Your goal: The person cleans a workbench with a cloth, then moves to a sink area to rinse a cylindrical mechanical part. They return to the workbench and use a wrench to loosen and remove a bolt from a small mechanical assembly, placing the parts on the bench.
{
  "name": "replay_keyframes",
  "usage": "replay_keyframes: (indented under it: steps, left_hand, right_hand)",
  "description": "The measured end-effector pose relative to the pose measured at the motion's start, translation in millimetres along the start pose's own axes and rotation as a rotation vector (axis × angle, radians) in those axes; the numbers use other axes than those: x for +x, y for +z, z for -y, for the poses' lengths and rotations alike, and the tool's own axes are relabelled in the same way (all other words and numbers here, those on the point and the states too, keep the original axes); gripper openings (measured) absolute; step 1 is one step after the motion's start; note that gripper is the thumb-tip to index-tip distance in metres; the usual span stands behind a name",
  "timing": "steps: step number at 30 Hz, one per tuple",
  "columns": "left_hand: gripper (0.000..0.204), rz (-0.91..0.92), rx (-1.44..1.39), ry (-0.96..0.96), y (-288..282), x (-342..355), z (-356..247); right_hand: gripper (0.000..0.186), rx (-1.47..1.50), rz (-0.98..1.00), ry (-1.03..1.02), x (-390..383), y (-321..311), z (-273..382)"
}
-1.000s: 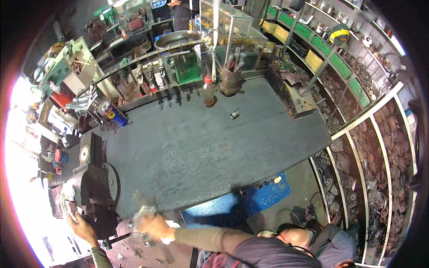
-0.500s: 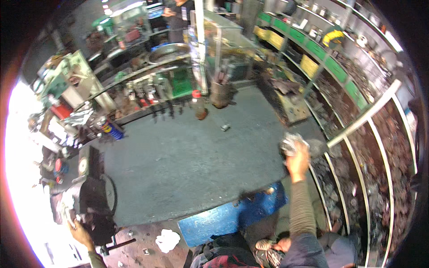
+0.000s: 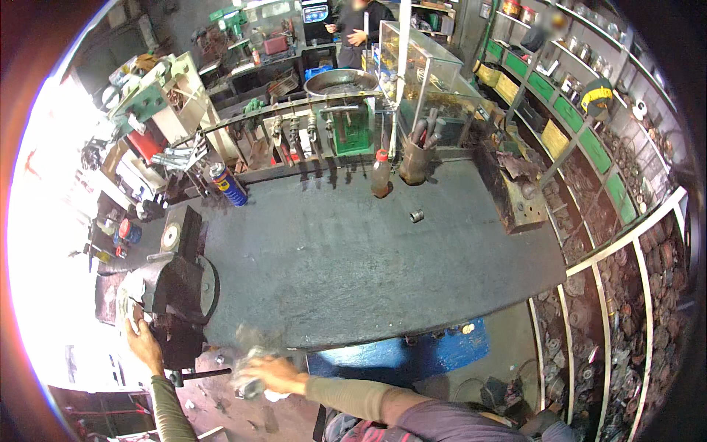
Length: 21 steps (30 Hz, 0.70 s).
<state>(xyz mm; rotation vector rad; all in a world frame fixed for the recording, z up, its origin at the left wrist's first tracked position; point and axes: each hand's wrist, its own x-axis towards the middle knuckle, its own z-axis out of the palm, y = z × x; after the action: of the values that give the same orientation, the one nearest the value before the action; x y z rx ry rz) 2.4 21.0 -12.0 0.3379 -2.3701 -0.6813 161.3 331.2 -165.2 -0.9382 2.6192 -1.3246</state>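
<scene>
My left hand [image 3: 144, 348] is at the left side of the dark bench vise [image 3: 173, 283], its fingers closed on a pale crumpled rag [image 3: 131, 293] that lies against the vise. My right hand [image 3: 274, 374] is low in the view, past the front edge of the workbench [image 3: 353, 272]. It grips a greyish rag [image 3: 249, 377], smeared by motion. Below the vise, its handle bar [image 3: 208, 373] points toward my right hand. Farther off on the bench top lies a small metal fitting [image 3: 417, 216].
Along the bench's back stand a blue spray can [image 3: 228, 186], a red-capped bottle [image 3: 380, 177] and a metal pot of tools [image 3: 415, 163]. A metal block [image 3: 526, 214] sits at the right end. Shelves of parts [image 3: 626, 309] line the right. Another person [image 3: 361, 33] stands beyond.
My right hand has swept with its rag from the bench's right end to the lower left, beside the vise. My left hand stays at the vise. The view has shifted.
</scene>
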Motion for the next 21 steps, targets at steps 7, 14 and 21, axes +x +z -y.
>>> replay_keyframes:
  steps: [7,14,21]
  left_hand:
    - [0.044,-0.074,-0.067,-0.060,-20,-14,-19]
    - [0.034,-0.180,0.061,0.089,-26,-9,-36]
    - [0.035,-0.123,0.063,0.096,-11,-8,-41]
  right_hand:
    - [0.054,-0.128,-0.464,0.089,62,-139,-34]
    - [0.044,-0.700,-0.359,0.351,159,-80,-116]
    - [0.052,-0.048,0.430,-0.172,131,111,62]
